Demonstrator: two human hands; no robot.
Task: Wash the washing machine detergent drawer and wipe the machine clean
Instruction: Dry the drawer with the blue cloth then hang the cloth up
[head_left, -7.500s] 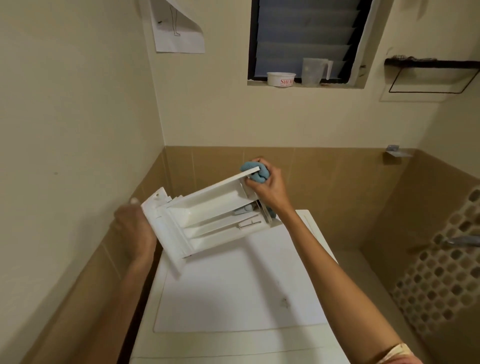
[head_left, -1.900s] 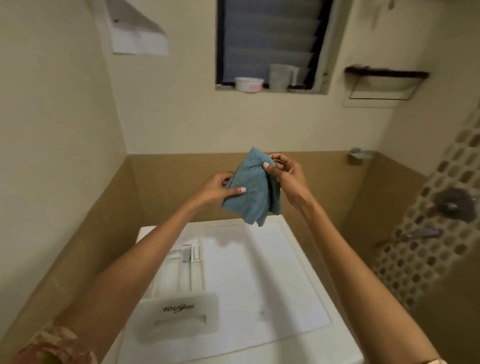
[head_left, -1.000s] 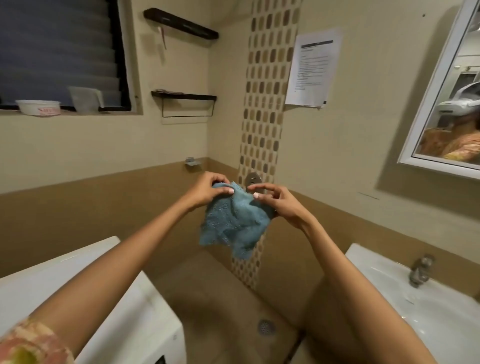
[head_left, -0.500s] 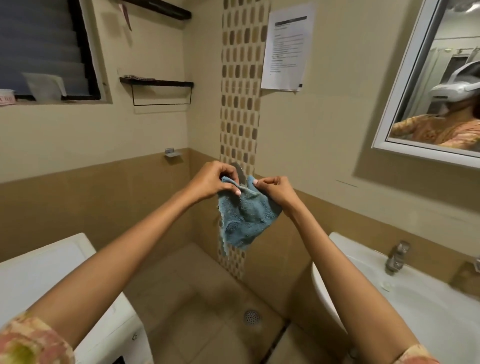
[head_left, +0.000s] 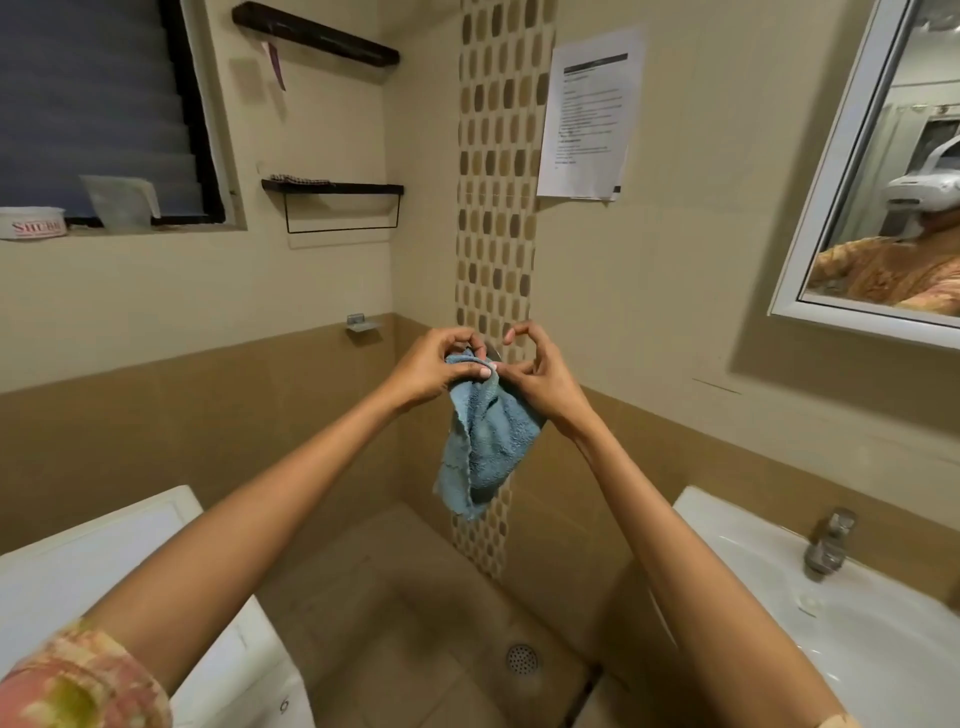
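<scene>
Left hand (head_left: 428, 370), right hand (head_left: 546, 383) closer than before, pinching blue cloth (head_left: 488, 447)

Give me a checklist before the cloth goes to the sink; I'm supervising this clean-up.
1. The blue cloth is pinched by the left hand and the right hand: ok.
2. Cloth hanging clear of the floor: ok.
3. The sink in view, lower right: ok.
4. The tap running: not ok, no stream visible.
5. Cloth wet or dirty: cannot tell.
6. The washing machine top wiped: cannot tell.
</scene>
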